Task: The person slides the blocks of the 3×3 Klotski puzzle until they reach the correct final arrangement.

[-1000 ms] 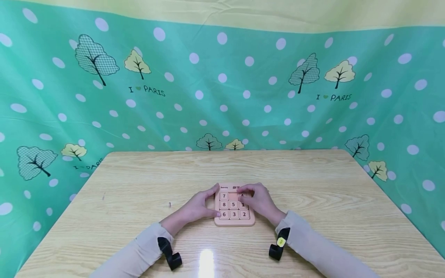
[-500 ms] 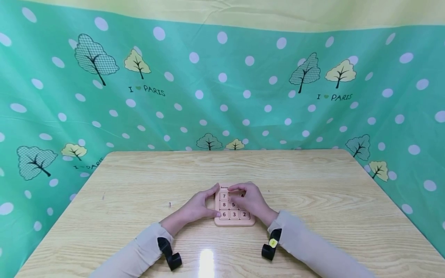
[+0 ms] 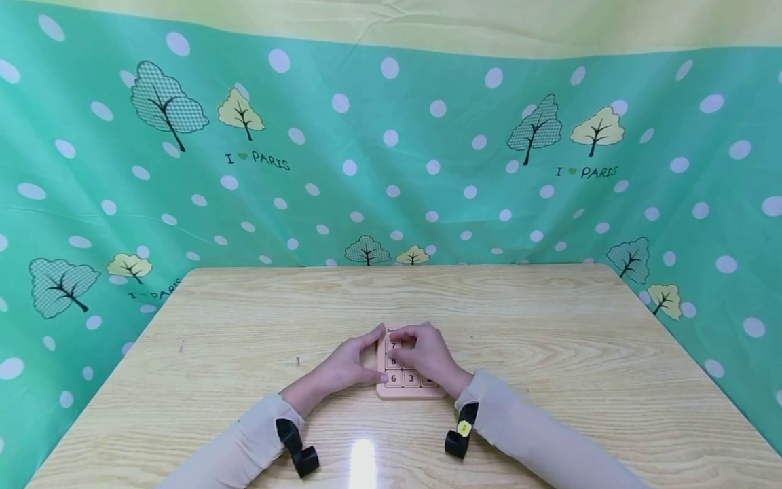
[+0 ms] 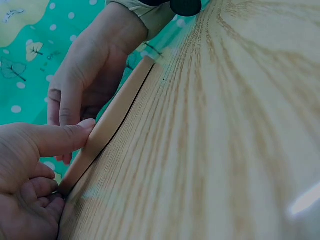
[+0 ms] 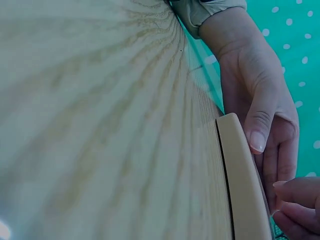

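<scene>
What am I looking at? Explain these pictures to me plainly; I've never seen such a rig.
No machine here: a person works bare-handed, so the left grip and right grip are simply that person's two hands. The wide picture comes from a camera worn on the head, looking forward and down. The two others come from cameras worn on the left and right wrists, each seeing that hand's work.

On the pale, wood-grained table lies a flat, pale pink, round-cornered board with square, numbered tiles; 6 and 3 read clearly. Behind hangs a green cloth with pale dots and printed trees.

The left grip holds the board by its left side. The right grip is over the tiles, hiding several; whether it touches them I can't tell.
</scene>
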Available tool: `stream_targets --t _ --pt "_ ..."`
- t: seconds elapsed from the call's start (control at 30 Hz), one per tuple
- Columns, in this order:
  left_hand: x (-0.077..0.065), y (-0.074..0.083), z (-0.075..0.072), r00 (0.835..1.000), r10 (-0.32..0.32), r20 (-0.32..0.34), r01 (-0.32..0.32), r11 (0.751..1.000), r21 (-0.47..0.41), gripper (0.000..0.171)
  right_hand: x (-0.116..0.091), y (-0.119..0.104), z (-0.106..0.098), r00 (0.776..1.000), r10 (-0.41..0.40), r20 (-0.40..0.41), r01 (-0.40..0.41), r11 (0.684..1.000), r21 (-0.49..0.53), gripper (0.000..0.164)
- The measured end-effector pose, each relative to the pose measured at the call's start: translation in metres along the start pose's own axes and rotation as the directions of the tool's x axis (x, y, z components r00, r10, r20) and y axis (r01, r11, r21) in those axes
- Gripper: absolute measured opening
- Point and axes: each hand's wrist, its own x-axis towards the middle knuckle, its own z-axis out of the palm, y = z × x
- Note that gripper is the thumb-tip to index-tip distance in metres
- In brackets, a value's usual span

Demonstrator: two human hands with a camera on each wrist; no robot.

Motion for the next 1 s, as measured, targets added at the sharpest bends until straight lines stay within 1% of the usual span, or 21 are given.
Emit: stream_targets --t 0.2,0.5,0.77,1.0 --pt "-0.001 0.001 0.0 1.0 0.007 -0.002 -0.007 1.0 0.004 0.094 0.002 -0.003 0.005 1.0 -0.004 -0.017 0.004 0.999 -0.034 0.025" --pt "-0.001 0.002 0.0 1.0 0.005 0.001 -0.005 1.0 0.003 0.094 0.006 0.001 0.01 0.997 -0.048 -0.062 0.046 0.999 -0.028 0.021" --pt "-0.001 0.002 0.001 1.0 -0.003 -0.008 0.003 1.0 0.011 0.094 0.006 0.0 0.012 0.995 -0.069 -0.071 0.066 0.997 -0.039 0.02" --pt "-0.001 0.002 0.001 1.0 0.0 -0.004 0.0 1.0 0.012 0.094 0.004 -0.001 0.01 0.996 -0.053 -0.071 0.049 0.997 -0.062 0.02"
